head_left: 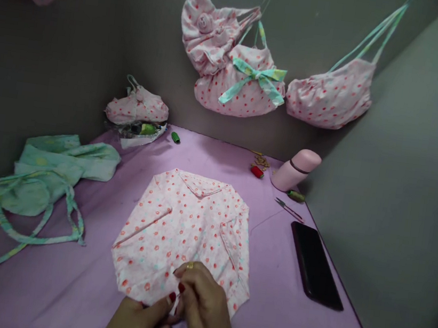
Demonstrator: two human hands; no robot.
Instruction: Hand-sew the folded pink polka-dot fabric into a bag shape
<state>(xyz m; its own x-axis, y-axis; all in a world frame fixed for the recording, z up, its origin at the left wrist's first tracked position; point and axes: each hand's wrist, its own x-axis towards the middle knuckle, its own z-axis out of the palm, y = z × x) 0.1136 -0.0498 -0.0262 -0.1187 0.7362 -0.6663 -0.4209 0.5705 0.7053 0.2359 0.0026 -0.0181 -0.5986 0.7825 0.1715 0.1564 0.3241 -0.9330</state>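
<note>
A pale pink cloth point(190, 225) with red dots lies spread on the table, its corners folded inward into flaps. At its near edge, my left hand point(142, 318) pinches the fabric between thumb and fingers. Right beside it, my right hand point(202, 304) has its thumb and index finger closed together over the same edge. Whatever sits between those right fingertips is too small to make out. Both hands nearly touch, and the fingers cover part of the cloth's front edge.
Thread snips point(289, 210), a black phone point(316, 265), a pink bottle point(296, 171) and a red thread spool point(257, 172) stand or lie on the right. Green cloth pieces point(46, 173) and straps lie left. A dotted bag with a green bow point(249, 87) hangs behind.
</note>
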